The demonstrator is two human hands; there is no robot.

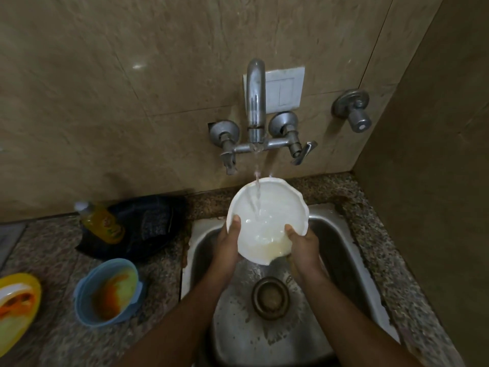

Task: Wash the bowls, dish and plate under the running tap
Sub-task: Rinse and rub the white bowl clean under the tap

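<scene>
Both hands hold a white bowl (272, 207) with a scalloped rim over the steel sink (341, 250). My left hand (229, 245) grips its left edge, thumb on the rim. My right hand (303, 247) grips the lower right edge, thumb inside. Water from the wall tap (256, 102) streams into the tilted bowl, where yellowish water pools at the low side. A blue bowl (87, 295) smeared with orange residue stands on the counter to the left. A yellow dish (31, 292), also soiled, is cut off by the left edge.
A yellow soap bottle (102, 221) stands on a dark cloth (153, 223) on the speckled granite counter (383, 247). The sink drain (270, 298) lies below the bowl. A second tap knob (356, 109) juts from the tiled wall at right.
</scene>
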